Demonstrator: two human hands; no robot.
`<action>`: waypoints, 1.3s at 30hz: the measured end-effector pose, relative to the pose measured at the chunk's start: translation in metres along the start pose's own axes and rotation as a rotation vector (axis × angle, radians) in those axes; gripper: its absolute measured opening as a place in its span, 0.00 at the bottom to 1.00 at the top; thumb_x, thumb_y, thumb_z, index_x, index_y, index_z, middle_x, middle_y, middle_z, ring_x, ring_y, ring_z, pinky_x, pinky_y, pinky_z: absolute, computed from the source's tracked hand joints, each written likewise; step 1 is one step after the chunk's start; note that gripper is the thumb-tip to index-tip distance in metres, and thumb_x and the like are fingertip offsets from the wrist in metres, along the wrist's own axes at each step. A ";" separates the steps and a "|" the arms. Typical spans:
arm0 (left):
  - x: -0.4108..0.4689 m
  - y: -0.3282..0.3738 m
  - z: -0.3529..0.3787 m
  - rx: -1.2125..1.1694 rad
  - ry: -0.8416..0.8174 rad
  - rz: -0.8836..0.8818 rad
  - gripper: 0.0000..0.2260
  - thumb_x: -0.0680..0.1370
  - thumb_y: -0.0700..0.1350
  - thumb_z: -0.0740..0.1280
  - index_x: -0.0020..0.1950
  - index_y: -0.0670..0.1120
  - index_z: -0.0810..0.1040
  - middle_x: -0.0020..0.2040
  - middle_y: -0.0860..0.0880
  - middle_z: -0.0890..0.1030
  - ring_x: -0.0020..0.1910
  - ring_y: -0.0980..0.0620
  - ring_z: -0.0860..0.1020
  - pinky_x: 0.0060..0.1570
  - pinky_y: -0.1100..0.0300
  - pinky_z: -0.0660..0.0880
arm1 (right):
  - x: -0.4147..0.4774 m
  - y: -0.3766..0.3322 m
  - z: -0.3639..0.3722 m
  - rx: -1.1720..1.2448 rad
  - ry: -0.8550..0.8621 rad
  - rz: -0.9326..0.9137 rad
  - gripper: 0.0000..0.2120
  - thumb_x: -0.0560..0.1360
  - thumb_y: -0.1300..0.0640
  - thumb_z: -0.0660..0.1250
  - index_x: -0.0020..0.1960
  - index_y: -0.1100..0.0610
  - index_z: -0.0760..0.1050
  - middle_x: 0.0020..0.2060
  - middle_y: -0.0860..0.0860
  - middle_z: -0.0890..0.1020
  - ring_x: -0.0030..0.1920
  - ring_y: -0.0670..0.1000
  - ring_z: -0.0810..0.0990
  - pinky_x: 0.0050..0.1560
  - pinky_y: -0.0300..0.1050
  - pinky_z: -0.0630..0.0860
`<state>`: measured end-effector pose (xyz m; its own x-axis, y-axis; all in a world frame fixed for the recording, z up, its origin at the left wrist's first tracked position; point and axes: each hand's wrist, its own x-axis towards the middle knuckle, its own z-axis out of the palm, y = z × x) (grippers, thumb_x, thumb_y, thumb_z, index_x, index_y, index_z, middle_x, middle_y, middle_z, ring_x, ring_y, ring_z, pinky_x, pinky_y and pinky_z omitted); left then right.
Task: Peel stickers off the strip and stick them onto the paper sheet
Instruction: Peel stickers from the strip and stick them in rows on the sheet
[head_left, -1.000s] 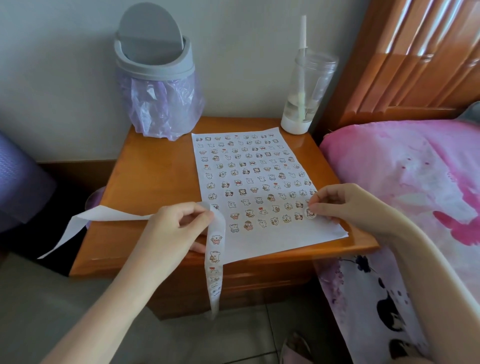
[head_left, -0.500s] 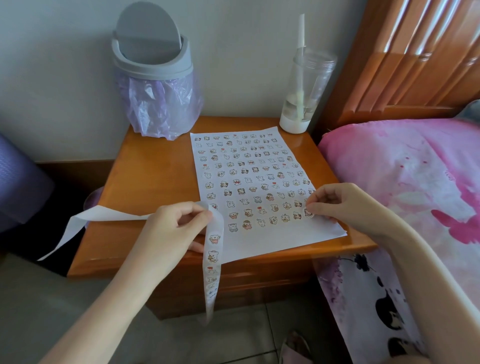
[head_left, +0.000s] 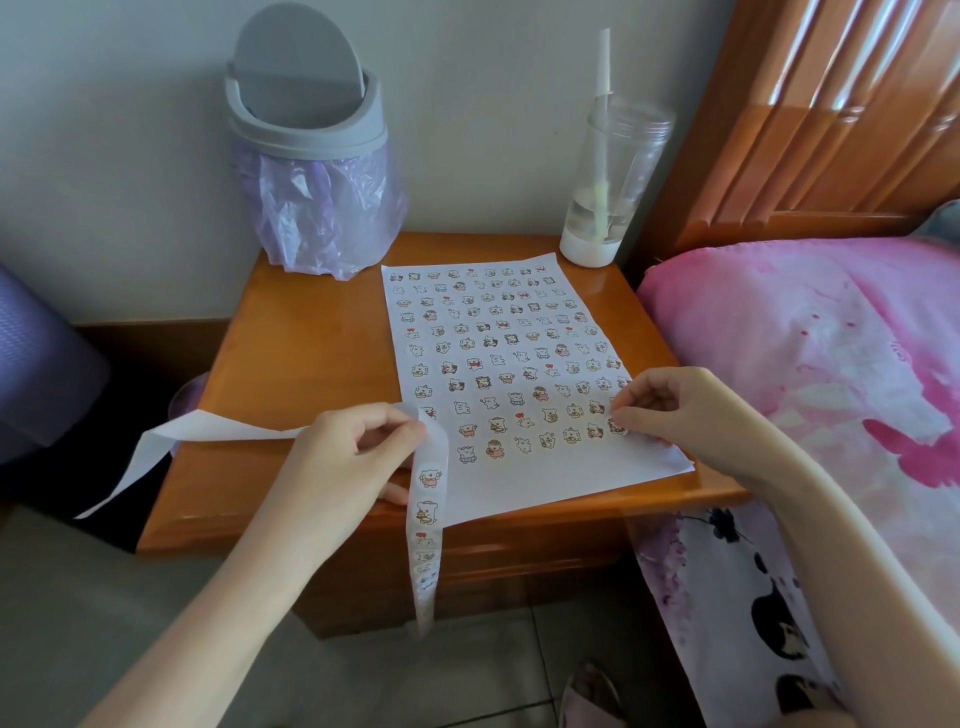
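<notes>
A white paper sheet (head_left: 545, 473) lies on the wooden nightstand (head_left: 311, 343), covered with rows of small cartoon stickers. My left hand (head_left: 348, 457) pinches the sticker strip (head_left: 428, 514) at the sheet's near left corner. One end of the strip hangs down over the nightstand's front with several stickers on it; the bare end trails off to the left. My right hand (head_left: 691, 410) rests at the sheet's right edge, its curled fingers pressing a sticker (head_left: 617, 427) onto the paper at the end of a near row.
A grey swing-lid bin (head_left: 306, 140) with a purple bag stands at the nightstand's back left. A clear tumbler (head_left: 613, 187) with a straw stands at the back right. A bed with pink bedding (head_left: 810, 374) borders the right side. Tiled floor lies below.
Both hands have kept their places. The right fingertips have stayed on the same sticker at the sheet's right edge, and the hanging strip has swayed slightly.
</notes>
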<state>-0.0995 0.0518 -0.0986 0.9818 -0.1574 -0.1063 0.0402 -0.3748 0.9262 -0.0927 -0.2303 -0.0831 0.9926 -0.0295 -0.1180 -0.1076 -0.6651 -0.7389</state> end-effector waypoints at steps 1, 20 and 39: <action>0.000 0.000 0.000 0.001 0.002 0.001 0.05 0.77 0.45 0.65 0.43 0.51 0.80 0.46 0.63 0.78 0.37 0.62 0.82 0.31 0.65 0.80 | 0.000 0.000 0.000 0.002 0.000 -0.003 0.02 0.73 0.61 0.69 0.44 0.57 0.80 0.36 0.47 0.82 0.30 0.36 0.77 0.31 0.28 0.71; -0.001 0.000 0.000 0.030 0.009 -0.007 0.06 0.78 0.46 0.64 0.44 0.51 0.80 0.47 0.63 0.78 0.37 0.62 0.82 0.34 0.61 0.81 | 0.003 0.007 0.002 -0.060 0.076 -0.005 0.13 0.67 0.55 0.75 0.47 0.54 0.74 0.34 0.49 0.75 0.31 0.46 0.69 0.32 0.36 0.66; -0.014 0.021 -0.013 -0.301 -0.025 -0.027 0.07 0.76 0.44 0.65 0.47 0.46 0.82 0.46 0.55 0.85 0.45 0.58 0.83 0.34 0.60 0.81 | -0.020 -0.044 0.027 0.120 0.221 -0.241 0.06 0.74 0.50 0.65 0.45 0.52 0.77 0.33 0.46 0.80 0.31 0.40 0.74 0.32 0.32 0.70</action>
<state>-0.1098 0.0578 -0.0728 0.9750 -0.1745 -0.1374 0.1229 -0.0918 0.9882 -0.1090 -0.1808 -0.0663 0.9771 -0.0518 0.2065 0.1389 -0.5802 -0.8025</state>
